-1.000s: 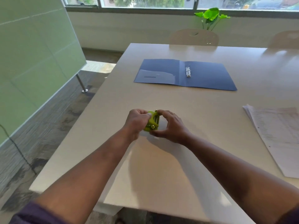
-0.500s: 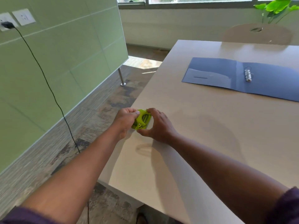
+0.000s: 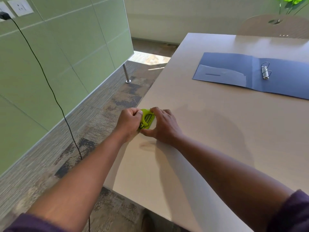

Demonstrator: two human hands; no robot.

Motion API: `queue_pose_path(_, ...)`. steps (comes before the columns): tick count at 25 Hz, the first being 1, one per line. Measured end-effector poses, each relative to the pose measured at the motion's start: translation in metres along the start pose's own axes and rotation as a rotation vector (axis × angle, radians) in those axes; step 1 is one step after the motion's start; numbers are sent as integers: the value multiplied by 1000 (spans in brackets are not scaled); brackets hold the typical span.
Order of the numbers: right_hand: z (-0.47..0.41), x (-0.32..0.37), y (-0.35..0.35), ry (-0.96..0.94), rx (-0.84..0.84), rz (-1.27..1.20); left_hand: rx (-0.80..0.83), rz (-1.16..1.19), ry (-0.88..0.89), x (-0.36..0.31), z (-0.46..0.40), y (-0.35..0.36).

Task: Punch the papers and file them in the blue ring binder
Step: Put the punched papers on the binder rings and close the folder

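A small lime-green hole punch [image 3: 146, 119] is held at the table's left edge, tipped so its metal underside shows. My left hand [image 3: 128, 123] grips its left side with the fingers curled. My right hand [image 3: 163, 125] holds its right side, thumb below and fingers on top. The blue ring binder [image 3: 234, 72] lies open and flat farther back on the right, with its metal ring mechanism [image 3: 265, 72] upright near the spine. No papers are in view.
The beige table [image 3: 209, 131] drops off at its left edge right under my hands. A green wall panel [image 3: 66, 56] with a black cable [image 3: 55, 97] stands to the left. A chair [image 3: 274, 25] and a plant [image 3: 294, 2] sit beyond the table's far end.
The view has swung left, so the paper stack at the right has left the frame. Both hands have carried the punch from the table's middle to its left edge.
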State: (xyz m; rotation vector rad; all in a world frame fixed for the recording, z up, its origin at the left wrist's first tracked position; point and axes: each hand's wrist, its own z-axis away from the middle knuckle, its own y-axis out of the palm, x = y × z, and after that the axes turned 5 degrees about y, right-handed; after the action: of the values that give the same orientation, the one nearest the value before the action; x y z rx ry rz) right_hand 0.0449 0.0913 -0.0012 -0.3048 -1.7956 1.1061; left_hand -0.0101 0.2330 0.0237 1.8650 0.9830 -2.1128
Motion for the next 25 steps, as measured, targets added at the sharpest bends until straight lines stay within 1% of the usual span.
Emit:
queue_pose_path(5,2,0,0,-7,31,33,-32,23,-24,-1,5,3)
queue_pose_path(13,1,0,0,-12,67,91,-24,11,-12,-2,8,2)
queue_pose_path(18,7,-1,-4,-23,56,62,-100,142,-105,-7,-3,1)
queue_pose_path(20,11,-4,-7,-13,39,6,-182,24,-43,-12,-2,5)
queue_pose_path(22,19,-11,-17,26,9,-59,-272,-114,127,-19,2,16)
queue_pose_path(23,23,-17,-25,43,-16,-87,-284,-155,219,-24,3,23)
queue_pose_path(25,32,-36,-47,63,-88,-111,-233,-195,357,-34,0,47)
